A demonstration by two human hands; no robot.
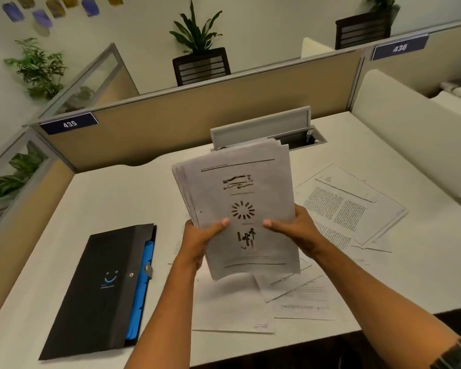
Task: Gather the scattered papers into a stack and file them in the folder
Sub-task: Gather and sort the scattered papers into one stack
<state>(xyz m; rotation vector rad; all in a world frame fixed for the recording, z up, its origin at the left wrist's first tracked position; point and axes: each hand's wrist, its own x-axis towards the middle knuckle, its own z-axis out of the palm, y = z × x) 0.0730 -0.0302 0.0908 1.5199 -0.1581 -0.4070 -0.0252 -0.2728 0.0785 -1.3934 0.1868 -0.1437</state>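
I hold a stack of printed papers [240, 193] upright above the desk, tilted slightly left, its top sheet showing dark figures. My left hand [200, 238] grips the stack's left edge with the thumb on the front. My right hand [293, 230] grips the right edge the same way. Several loose sheets [349, 206] lie scattered on the desk to the right, and more papers [298, 296] lie below the stack near the front edge. A black folder [99, 288] with blue dividers showing lies closed flat at the left.
The white desk [133, 198] is bounded by tan cubicle partitions [197, 115] at the back and left. A grey cable hatch [264, 129] stands open behind the stack. A white side panel [410, 134] rises at the right. Potted plants stand beyond the partition.
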